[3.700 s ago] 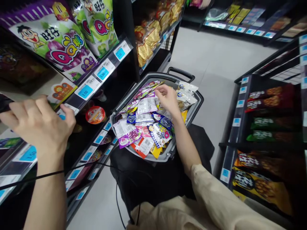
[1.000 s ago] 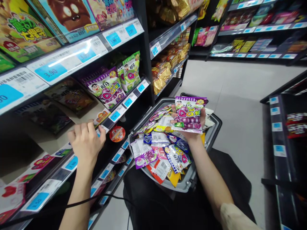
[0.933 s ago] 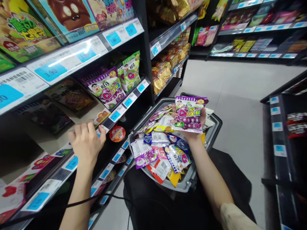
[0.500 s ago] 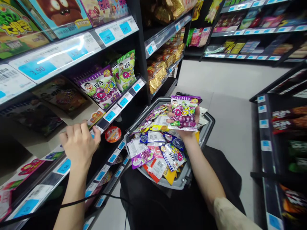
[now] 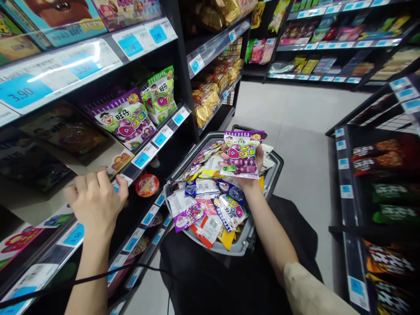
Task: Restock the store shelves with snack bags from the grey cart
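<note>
My left hand (image 5: pixel 98 199) is curled over the shelf edge (image 5: pixel 124 177) of the left rack, thumb along the lip and fingertips hidden behind it. My right hand (image 5: pixel 250 181) grips purple bags of grape gummy candy (image 5: pixel 242 153) from below; a second purple top edge shows behind the front bag. Below and around it is a grey basket (image 5: pixel 278 168) heaped with candy bags. Among them lie a blue-and-white gummy bag (image 5: pixel 229 210) and a purple-and-white grape bag (image 5: pixel 188 210). Upright on the shelf stand a purple grape gummy bag (image 5: pixel 126 120) and green gummy bags (image 5: pixel 160 96).
Price tags (image 5: pixel 144 156) line the rack's edges. An orange-lidded cup (image 5: pixel 147 185) sits on a lower shelf. Gold-wrapped packs (image 5: pixel 206 105) fill the neighbouring rack. At right stands another rack with snack bags (image 5: pixel 390 258). A black cable (image 5: pixel 98 276) crosses my left forearm.
The view has shifted slightly, so the racks, basket and both hands appear further left. Both hands keep their holds.
</note>
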A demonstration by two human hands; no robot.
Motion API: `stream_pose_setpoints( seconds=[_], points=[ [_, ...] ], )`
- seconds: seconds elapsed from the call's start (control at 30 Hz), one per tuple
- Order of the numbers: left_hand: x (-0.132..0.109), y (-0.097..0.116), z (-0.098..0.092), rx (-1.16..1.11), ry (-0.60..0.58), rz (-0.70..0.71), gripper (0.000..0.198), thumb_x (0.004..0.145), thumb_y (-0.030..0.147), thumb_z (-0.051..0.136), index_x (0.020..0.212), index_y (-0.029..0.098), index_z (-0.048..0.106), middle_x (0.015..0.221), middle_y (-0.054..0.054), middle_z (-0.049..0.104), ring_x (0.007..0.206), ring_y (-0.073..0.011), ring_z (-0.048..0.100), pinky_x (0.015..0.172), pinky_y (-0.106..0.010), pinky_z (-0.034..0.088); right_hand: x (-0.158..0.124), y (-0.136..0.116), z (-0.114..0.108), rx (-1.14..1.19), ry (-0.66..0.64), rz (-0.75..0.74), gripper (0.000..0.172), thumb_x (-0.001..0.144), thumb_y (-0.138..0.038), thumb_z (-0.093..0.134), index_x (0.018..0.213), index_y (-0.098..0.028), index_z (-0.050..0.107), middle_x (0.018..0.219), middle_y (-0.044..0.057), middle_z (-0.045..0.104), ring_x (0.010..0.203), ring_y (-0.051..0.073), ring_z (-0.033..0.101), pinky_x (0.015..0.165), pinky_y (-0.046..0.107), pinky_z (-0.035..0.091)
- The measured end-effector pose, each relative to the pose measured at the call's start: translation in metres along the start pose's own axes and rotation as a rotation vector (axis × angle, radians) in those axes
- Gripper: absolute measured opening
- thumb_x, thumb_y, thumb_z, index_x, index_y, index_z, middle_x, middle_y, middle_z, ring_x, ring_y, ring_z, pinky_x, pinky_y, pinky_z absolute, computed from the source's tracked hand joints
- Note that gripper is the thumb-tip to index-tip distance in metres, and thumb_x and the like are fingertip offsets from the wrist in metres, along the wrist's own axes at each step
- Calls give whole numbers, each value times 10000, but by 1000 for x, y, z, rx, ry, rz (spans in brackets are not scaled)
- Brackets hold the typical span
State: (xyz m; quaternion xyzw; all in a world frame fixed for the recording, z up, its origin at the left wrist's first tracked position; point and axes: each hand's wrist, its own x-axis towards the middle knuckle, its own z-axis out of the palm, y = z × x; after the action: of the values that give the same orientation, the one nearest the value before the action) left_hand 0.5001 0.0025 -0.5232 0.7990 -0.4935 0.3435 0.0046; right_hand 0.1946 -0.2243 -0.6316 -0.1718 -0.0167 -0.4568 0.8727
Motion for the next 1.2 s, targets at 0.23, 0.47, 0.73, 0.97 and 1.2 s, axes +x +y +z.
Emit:
stream_pose_setpoints(
  seconds=[0.23,0.47,0.73,0.97,1.2],
  points=[
    [0,-1,0,-66,11,-20,348,955,382,479,1230,186,565,950,-203,625,1070,-466,601,774,-613,434,-1,-1,-2,-20,35,3,629,803,-740,592,1245,-293,588,1251,114,650,879,267,617,722,531,589],
    [0,1,0,-29,-14,-18,354,962,384,461,1222,169,566,966,-222,627,1077,-478,597,776,-620,437,-1,0,-1,-40,49,5,653,786,-753,607,1259,-304,587,1244,113,658,943,304,637,756,583,587],
    [-1,0,1,-38,7,-10,351,961,386,462,1229,183,559,961,-212,626,1075,-478,597,775,-622,437,-1,0,-3,-1,10,-7,643,797,-742,622,1269,-308,581,1230,103,672,848,263,644,724,547,598],
    [-1,0,1,-23,-8,-7,383,955,389,461,1237,154,570,975,-238,633,1078,-487,590,768,-622,435,-1,0,-6,-15,6,14,661,767,-749,655,1254,-306,592,1230,108,673,884,276,645,664,502,594],
    [1,1,0,-56,-14,-32,353,953,385,478,1218,173,576,979,-220,627,1095,-481,594,782,-624,434,0,-1,-4,-64,63,7,705,754,-797,616,1260,-307,589,1271,116,660,1012,317,644,679,507,596]
  ],
)
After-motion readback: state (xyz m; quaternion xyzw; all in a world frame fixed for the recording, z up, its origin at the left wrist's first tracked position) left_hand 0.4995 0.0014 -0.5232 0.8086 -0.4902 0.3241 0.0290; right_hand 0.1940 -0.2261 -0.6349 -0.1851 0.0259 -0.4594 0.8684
